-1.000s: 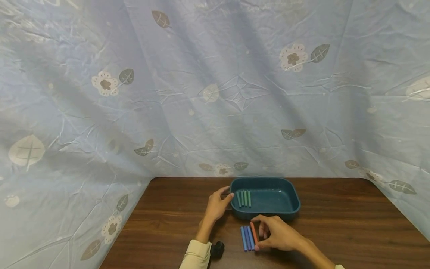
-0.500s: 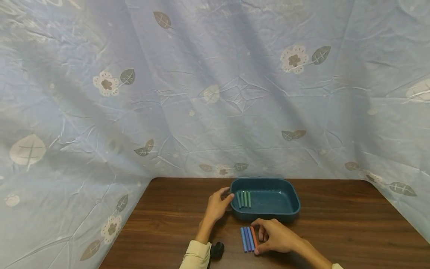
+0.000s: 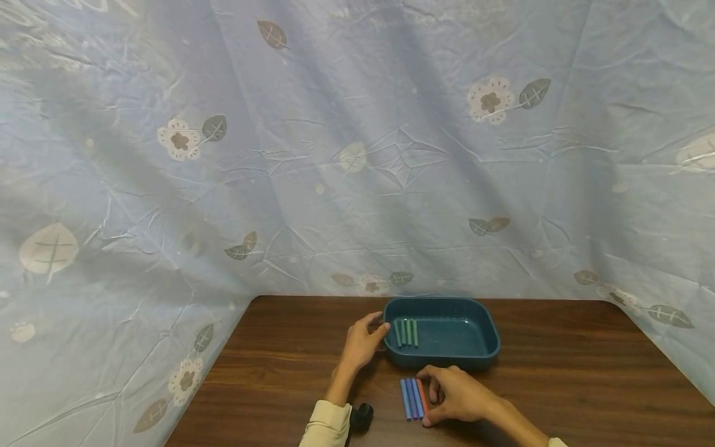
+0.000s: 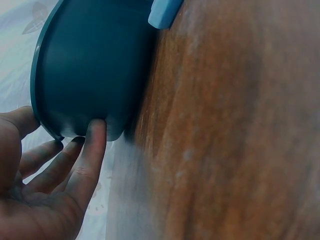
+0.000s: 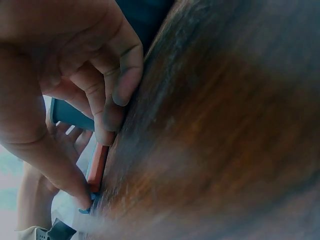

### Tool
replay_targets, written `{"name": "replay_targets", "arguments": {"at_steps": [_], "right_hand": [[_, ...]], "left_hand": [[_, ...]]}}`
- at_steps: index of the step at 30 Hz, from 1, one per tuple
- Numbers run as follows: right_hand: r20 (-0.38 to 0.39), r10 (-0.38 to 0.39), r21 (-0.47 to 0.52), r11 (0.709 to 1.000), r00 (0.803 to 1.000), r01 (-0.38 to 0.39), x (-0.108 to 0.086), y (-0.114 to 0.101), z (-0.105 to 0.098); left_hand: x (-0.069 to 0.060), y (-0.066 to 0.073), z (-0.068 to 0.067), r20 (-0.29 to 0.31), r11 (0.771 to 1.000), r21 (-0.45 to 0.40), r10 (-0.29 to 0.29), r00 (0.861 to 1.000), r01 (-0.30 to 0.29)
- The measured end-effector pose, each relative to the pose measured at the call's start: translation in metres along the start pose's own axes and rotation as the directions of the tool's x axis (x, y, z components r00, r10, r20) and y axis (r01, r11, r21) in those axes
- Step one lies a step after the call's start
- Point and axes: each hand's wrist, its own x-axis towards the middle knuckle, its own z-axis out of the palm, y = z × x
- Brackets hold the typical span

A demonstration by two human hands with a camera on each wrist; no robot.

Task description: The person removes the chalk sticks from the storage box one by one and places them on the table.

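Note:
In the head view, my left hand (image 3: 360,343) holds the left end of a dark teal tray (image 3: 441,361), thumb at the rim and fingers against the outer wall. Several green chalk-like sticks (image 3: 409,333) lie side by side inside, at the tray's left. My right hand (image 3: 460,394) pinches an orange stick (image 3: 422,396) lengthwise between thumb and forefinger. That stick lies on the table against a row of three blue sticks (image 3: 406,400), in front of the tray. From the right wrist, the orange stick (image 5: 98,167) shows low by the tabletop, partly covered by the fingers.
The brown wooden table (image 3: 564,372) reaches back to a pale blue curtain (image 3: 357,186) printed with leaves and flowers. A black device (image 3: 363,416) sits at the left wrist, beside the cream sleeve (image 3: 328,422).
The orange stick, which leaned at a slant, now stands closer and more nearly parallel to the blue row. My right hand has shifted slightly toward me. The left hand and tray stay put.

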Motion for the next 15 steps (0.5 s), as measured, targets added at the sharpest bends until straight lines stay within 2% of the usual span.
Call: {"name": "replay_targets", "arguments": {"at_steps": [9,15], "right_hand": [[0.007,-0.014,0.041,0.999,1.000,0.014,-0.001,-0.001,-0.005],[0.005,-0.053,0.047,0.997,0.999,0.053,-0.001,-0.004,-0.011]], "left_hand": [[0.000,-0.003,0.000,0.007,1.000,-0.003,-0.003,1.000,0.003],[0.000,-0.002,-0.001,0.006,1.000,0.000,-0.002,1.000,0.002]]}}
